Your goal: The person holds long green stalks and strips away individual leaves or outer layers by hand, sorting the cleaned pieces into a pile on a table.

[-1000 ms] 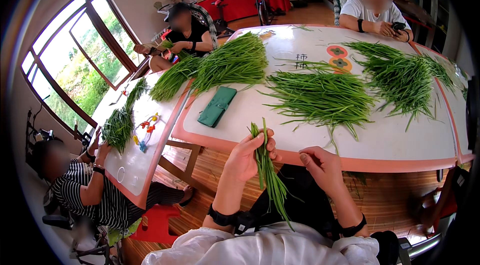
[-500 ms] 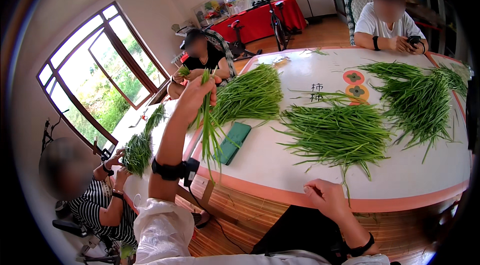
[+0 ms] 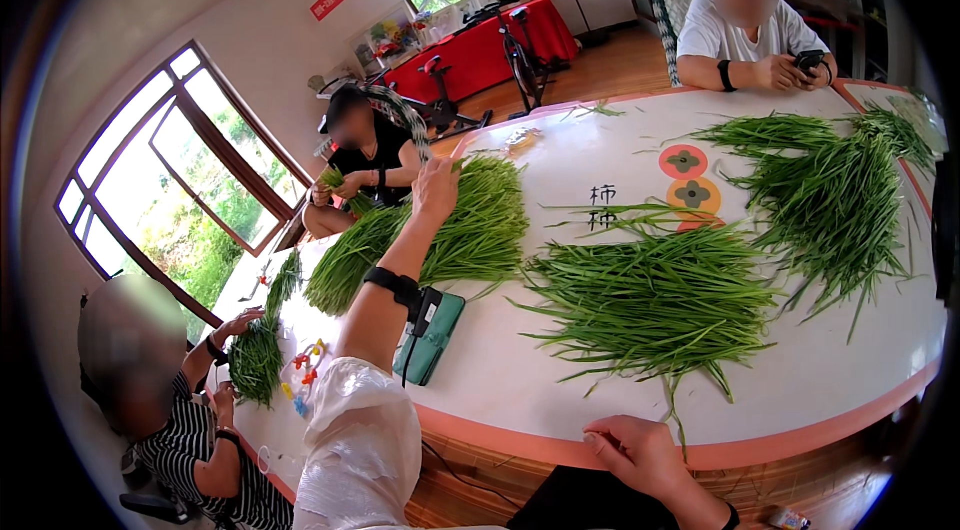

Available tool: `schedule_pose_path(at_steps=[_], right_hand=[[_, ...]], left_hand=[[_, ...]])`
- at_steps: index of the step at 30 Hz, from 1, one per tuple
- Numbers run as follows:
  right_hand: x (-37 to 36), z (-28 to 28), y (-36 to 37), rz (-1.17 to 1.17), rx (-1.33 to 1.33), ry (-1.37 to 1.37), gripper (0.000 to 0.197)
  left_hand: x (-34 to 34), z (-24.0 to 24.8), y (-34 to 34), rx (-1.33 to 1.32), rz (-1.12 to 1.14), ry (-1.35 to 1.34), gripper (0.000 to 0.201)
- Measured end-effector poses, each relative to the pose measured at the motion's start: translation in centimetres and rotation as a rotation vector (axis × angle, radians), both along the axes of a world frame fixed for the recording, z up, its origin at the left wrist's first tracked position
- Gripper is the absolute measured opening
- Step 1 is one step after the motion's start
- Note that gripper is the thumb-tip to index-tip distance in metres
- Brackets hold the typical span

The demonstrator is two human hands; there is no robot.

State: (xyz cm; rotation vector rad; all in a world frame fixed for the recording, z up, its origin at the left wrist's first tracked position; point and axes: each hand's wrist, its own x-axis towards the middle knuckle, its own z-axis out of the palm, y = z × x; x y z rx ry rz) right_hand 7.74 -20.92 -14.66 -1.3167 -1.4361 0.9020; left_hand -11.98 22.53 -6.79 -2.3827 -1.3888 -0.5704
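Note:
My left hand (image 3: 437, 188) reaches over a long pile of green chives (image 3: 480, 220) at the left of the table, its fingertips at the pile's far end. Those fingers are mostly hidden, and whether they still grip any stalks does not show. My right hand (image 3: 640, 455) rests at the table's near edge, loosely bent with the thumb apart from the fingers and nothing in it. A second chive heap (image 3: 655, 305) lies just beyond it. Under my left wrist is a green phone case (image 3: 437, 340), partly covered by a black wristband.
More chives (image 3: 840, 190) lie at the right of the white table (image 3: 590, 400). A striped-shirted person (image 3: 205, 460) handles chives (image 3: 257, 355) at left; one in black (image 3: 375, 170) holds stalks beyond. A person in white (image 3: 750, 35) holds a phone. Small colourful pieces (image 3: 303, 370) lie near my sleeve.
My left hand has moved forward onto the left pile; the bunch that hung from it no longer shows apart from the pile. The view has shifted, and my right hand's fingers have loosened slightly.

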Motion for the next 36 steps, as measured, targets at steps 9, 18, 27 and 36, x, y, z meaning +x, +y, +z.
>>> schedule_pose_path(at_steps=[9, 18, 27, 36], right_hand=[[0.3, -0.5, 0.0, -0.006, 0.065, 0.027, 0.018], [0.5, -2.0, -0.2, 0.018, 0.114, 0.072, 0.017], [0.8, -2.2, -0.2, 0.007, 0.112, 0.038, 0.017], [-0.3, -3.2, 0.1, -0.037, 0.201, -0.021, 0.017]], left_hand=[[1.5, -0.7, -1.3, -0.155, -0.023, -0.117, 0.059], [2.6, 2.7, -5.5, -0.136, -0.065, -0.03, 0.068], [3.9, 5.8, -20.8, -0.901, -0.289, 0.025, 0.041], [0.3, -4.2, -36.1, -1.492, -0.666, 0.41, 0.039]])
